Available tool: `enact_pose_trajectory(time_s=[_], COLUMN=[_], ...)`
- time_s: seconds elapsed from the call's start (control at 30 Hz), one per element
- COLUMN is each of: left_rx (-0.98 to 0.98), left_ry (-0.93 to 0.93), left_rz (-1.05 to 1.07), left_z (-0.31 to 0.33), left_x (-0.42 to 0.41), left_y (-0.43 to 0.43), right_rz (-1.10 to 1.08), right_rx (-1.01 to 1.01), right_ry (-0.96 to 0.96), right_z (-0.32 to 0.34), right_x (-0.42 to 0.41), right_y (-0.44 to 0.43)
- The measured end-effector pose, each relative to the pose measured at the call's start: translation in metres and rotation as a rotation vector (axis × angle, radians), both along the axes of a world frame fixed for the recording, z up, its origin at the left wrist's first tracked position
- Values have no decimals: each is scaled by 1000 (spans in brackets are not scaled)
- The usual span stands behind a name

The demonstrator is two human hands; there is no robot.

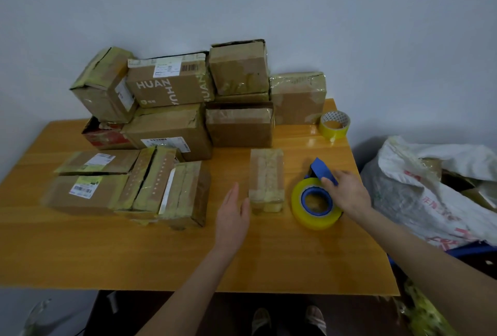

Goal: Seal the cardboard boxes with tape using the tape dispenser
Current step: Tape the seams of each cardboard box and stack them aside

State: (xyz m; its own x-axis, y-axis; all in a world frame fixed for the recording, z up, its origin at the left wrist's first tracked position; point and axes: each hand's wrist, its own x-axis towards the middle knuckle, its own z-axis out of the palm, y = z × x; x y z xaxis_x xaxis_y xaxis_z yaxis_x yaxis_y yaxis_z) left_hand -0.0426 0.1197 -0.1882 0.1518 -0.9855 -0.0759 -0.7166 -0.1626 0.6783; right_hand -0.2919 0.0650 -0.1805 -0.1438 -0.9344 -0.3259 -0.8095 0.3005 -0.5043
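- Right hand (349, 194): fingers curl over the blue handle of the tape dispenser (301, 210), which rests on the table.
- Left hand (232, 218): fingers straight, released, holding nothing.
- Small taped box (266, 178) lies between the hands, long axis running away from the person; the left hand is nearer, just beside it.
- Wooden table (161, 255) carries stacked cardboard boxes (172, 128) against a pale wall, and a spare tape roll (334, 124); a white sack (430, 190) lies off its right edge.

Light was dim and even, shadows soft; glare shone on the tabletop (317, 131), and edges bowed and blurred.
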Motion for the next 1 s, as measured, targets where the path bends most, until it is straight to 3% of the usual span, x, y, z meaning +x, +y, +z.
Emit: enact_pose_trajectory(time_s=[0.07,0.17,0.3,0.43,0.57,0.67,0.77,1.0], left_rx=[68,175,237,200,24,42,31,63], left_ry=[56,79,23,98,80,212,224,-1], left_rz=[51,43,-4,-103,11,35,51,-43], left_z=[2,-1,-7,-10,-12,-10,-10,-6], left_x=[-9,-24,-24,-6,6,4,4,4], left_y=[-9,-23,-33,-28,-17,-16,-20,-29], right_rz=[68,185,132,147,126,126,64,311], right_rx=[-84,-32,26,21,-49,-24,-57,-68], right_ry=[-17,-66,-2,-62,-46,-169,-240,70], right_z=[16,19,7,0,-1,-4,-9,-5], right_x=[32,85,110,101,81,84,86,84], right_y=[8,19,25,21,16,18,18,13])
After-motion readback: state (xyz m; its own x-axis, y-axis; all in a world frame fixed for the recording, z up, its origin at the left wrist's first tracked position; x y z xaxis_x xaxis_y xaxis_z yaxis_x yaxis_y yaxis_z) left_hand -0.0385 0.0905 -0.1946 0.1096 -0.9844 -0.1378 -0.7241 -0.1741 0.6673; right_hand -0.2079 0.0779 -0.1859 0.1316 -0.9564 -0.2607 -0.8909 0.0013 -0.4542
